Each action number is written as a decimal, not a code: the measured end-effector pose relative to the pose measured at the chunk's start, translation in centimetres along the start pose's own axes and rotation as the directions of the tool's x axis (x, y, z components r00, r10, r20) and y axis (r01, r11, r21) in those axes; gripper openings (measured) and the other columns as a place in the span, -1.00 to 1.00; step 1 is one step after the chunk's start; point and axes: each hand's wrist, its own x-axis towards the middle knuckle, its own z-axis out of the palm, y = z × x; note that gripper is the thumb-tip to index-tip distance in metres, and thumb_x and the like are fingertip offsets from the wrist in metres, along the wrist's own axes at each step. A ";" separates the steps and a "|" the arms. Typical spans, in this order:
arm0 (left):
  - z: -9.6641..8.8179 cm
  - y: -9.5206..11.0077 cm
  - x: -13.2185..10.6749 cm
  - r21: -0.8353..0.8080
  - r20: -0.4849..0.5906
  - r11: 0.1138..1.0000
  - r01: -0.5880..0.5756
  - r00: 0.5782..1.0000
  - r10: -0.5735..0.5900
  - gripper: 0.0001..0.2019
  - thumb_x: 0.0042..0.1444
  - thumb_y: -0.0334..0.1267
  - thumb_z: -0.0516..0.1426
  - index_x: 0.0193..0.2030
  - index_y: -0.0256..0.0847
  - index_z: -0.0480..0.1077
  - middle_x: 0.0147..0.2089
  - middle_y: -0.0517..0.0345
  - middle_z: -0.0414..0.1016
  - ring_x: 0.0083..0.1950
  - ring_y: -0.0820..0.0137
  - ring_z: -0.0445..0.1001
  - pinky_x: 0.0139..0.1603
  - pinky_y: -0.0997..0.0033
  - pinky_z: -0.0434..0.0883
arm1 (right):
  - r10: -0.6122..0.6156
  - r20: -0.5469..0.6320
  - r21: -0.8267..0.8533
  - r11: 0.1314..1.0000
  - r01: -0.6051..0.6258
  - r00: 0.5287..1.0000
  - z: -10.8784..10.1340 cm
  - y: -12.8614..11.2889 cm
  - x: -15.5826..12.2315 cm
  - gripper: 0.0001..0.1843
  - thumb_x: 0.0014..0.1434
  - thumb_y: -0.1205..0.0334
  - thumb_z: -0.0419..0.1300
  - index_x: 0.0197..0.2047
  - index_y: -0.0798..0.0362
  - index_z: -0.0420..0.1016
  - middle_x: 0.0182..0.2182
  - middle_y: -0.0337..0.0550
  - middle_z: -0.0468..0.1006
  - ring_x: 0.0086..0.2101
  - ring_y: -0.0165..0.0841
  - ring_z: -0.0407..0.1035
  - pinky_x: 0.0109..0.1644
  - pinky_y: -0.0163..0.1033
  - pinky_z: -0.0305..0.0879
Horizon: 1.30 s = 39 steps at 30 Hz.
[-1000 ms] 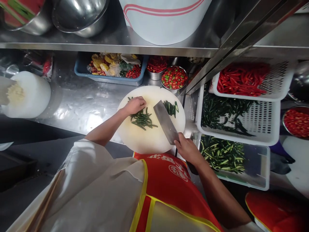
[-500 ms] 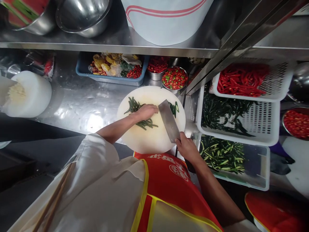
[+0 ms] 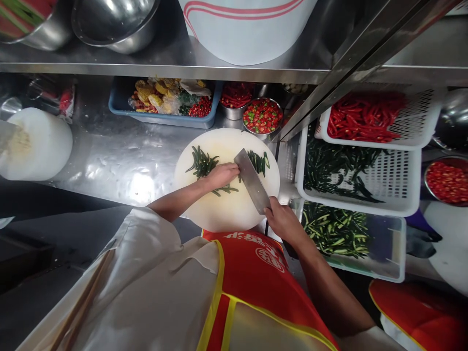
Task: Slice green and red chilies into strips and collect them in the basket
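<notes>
From my remote place, I have the right hand [image 3: 281, 215] closed around the handle of the cleaver [image 3: 252, 182], toward the right edge of the cutting board [image 3: 223, 216]. The left hand [image 3: 223, 174] is over the middle of the board with bent fingers, just beside the blade; I cannot tell whether its grip presses any pepper, because the fingers cover it. Green peppers [image 3: 202, 162] lie toward the back left edge of the board, a few others show in front of this hand, and cut pieces [image 3: 258, 162] are near the right edge. My main worry is the left fingertips: if they stretch out, or if a smooth pepper rolls, the blade could touch them. The board stands near the front edge of the worktop [image 3: 106, 141], so a hard sideways push could perhaps shift it.
</notes>
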 end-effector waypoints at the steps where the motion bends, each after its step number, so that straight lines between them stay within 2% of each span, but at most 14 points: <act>1: 0.2 0.0 0.0 0.001 -0.017 1.000 -0.003 1.000 0.003 -0.72 0.32 -0.33 -0.08 -0.18 -0.23 0.46 -0.12 0.01 0.44 -0.08 0.36 0.42 -0.02 0.38 0.38 | 0.005 0.003 0.002 1.000 -0.005 1.000 -0.2 0.0 -0.1 -0.72 0.34 0.20 -0.12 0.02 0.13 0.22 -0.36 0.05 0.59 -0.34 -0.15 0.46 -0.36 -0.23 -0.06; 9: 1.3 -0.4 -0.2 0.012 -0.101 1.000 -0.027 0.995 0.028 -0.67 0.34 -0.30 -0.11 -0.25 -0.22 0.47 -0.16 0.01 0.46 -0.10 0.34 0.43 -0.06 0.34 0.40 | 0.012 0.115 0.119 0.993 -0.025 0.993 -1.5 0.8 -1.0 -0.74 0.32 0.20 -0.07 0.00 0.14 0.24 -0.47 -0.06 0.53 -0.43 -0.25 0.42 -0.36 -0.26 0.02; 13: 0.8 0.0 0.0 0.027 -0.080 0.999 -0.020 0.997 0.022 -0.69 0.33 -0.31 -0.09 -0.28 -0.22 0.46 -0.17 0.03 0.47 -0.12 0.35 0.43 -0.10 0.37 0.38 | -0.004 0.031 0.066 0.998 0.002 0.999 -0.6 -0.4 1.5 -0.74 0.31 0.23 -0.07 0.00 0.15 0.24 -0.37 0.04 0.57 -0.35 -0.20 0.44 -0.33 -0.24 0.04; 17: -0.4 0.4 -0.4 0.002 -0.023 0.999 -0.047 0.999 0.047 -0.72 0.32 -0.32 -0.06 -0.27 -0.22 0.46 -0.16 0.04 0.47 -0.13 0.37 0.44 -0.09 0.41 0.36 | 0.033 -0.074 0.079 0.996 -0.027 0.997 0.3 -1.4 3.6 -0.72 0.32 0.21 -0.09 0.02 0.14 0.24 -0.34 0.04 0.58 -0.33 -0.19 0.43 -0.31 -0.24 0.05; 21: -1.3 0.5 -2.8 0.008 0.063 0.997 -0.073 0.995 0.072 -0.79 0.26 -0.16 0.09 -0.25 -0.23 0.47 -0.14 0.04 0.47 -0.08 0.31 0.42 -0.03 0.36 0.34 | -0.016 -0.099 0.043 0.999 0.020 0.995 0.5 -0.6 2.0 -0.70 0.34 0.18 -0.12 0.03 0.14 0.22 -0.37 0.01 0.58 -0.35 -0.19 0.43 -0.33 -0.23 0.01; 23: -1.4 0.4 -4.2 0.055 0.106 0.995 -0.077 0.992 0.071 -0.78 0.22 -0.11 0.14 -0.23 -0.23 0.48 -0.15 0.04 0.47 -0.07 0.28 0.41 -0.02 0.32 0.32 | -0.055 -0.047 0.014 0.998 0.056 0.997 0.6 0.1 0.8 -0.70 0.34 0.17 -0.12 0.03 0.13 0.22 -0.38 -0.01 0.58 -0.35 -0.19 0.44 -0.34 -0.23 -0.02; 26: -1.6 0.6 -5.4 0.110 0.132 0.992 -0.057 0.990 0.042 -0.81 0.24 -0.17 0.11 -0.20 -0.19 0.50 -0.16 0.05 0.47 -0.09 0.28 0.40 -0.02 0.30 0.29 | -0.079 0.020 -0.022 0.997 0.080 0.997 1.0 1.0 -0.1 -0.71 0.34 0.17 -0.12 0.03 0.10 0.24 -0.37 -0.02 0.58 -0.34 -0.18 0.44 -0.36 -0.23 -0.07; 29: -1.7 0.9 -4.8 0.111 0.105 0.993 -0.036 0.994 0.024 -0.82 0.25 -0.22 0.09 -0.23 -0.19 0.51 -0.17 0.08 0.47 -0.11 0.30 0.39 -0.03 0.31 0.28 | -0.039 0.005 -0.010 0.999 0.039 0.999 1.1 1.3 0.2 -0.70 0.35 0.17 -0.12 0.03 0.11 0.24 -0.37 -0.02 0.58 -0.34 -0.18 0.44 -0.36 -0.23 -0.07; 34: -1.6 1.4 -2.0 0.104 -0.057 0.994 -0.030 0.998 0.036 -0.73 0.33 -0.21 -0.01 -0.15 -0.19 0.50 -0.13 0.06 0.46 -0.09 0.31 0.38 0.01 0.31 0.28 | 0.040 -0.007 0.041 0.998 -0.040 0.999 0.8 1.3 0.6 -0.71 0.34 0.18 -0.12 0.02 0.12 0.25 -0.38 -0.03 0.59 -0.35 -0.20 0.44 -0.34 -0.23 -0.04; 39: -0.1 1.2 -0.4 0.032 -0.063 0.999 0.001 0.998 0.001 -0.71 0.34 -0.32 -0.07 -0.12 -0.19 0.49 -0.06 0.07 0.46 -0.07 0.34 0.41 -0.04 0.37 0.34 | 0.059 0.006 0.026 0.998 -0.059 0.998 0.6 1.1 0.4 -0.70 0.33 0.19 -0.10 0.04 0.13 0.25 -0.35 0.01 0.59 -0.34 -0.19 0.45 -0.35 -0.24 -0.05</act>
